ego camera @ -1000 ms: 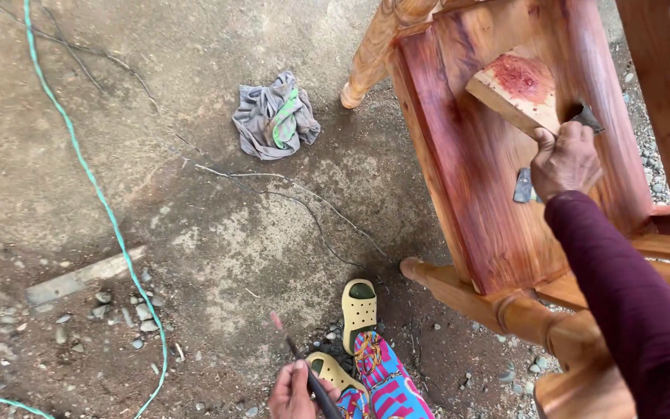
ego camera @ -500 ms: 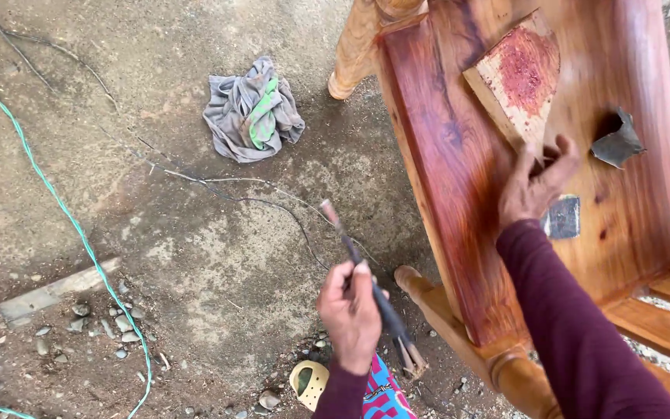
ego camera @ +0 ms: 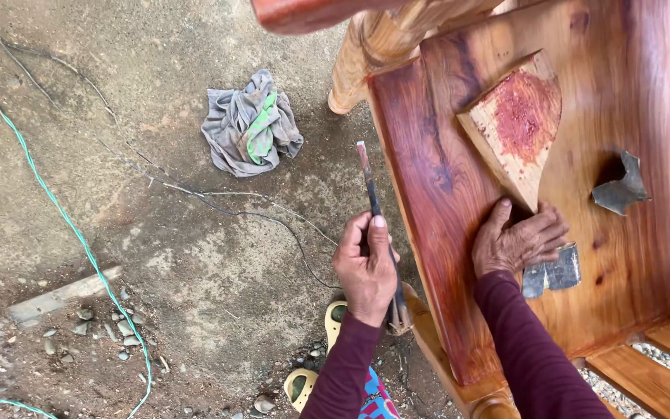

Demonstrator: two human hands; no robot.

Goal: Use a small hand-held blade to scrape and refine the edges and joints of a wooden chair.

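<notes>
**— What have you got in each hand?**

— My left hand is closed around a slim brush, fingers wrapped about the middle of the handle and the thumb laid along it. The handle end points up and away from me over the dirt ground; the bristle end hangs below my fist, near my yellow sandal. My right hand lies flat and spread on the seat of the wooden chair, fingers apart, clamped on nothing, just below the stained wooden wedge.

**— How does the brush handle?**

— I'd judge it light and stiff, easy for one hand. The handle is thin, so it could roll between the fingers; a grip close to the bristles should give more control than the middle. The bristles look soft, though they're partly hidden behind my wrist, so I can't tell whether they're loaded with stain.

**— And the rest?**

— The seat looks glossy and reddish, likely slick and maybe wet. Touching my right fingertips is a grey scrap of sandpaper, a second curled piece lies well apart. A crumpled rag and a green cord lie on the ground
</notes>
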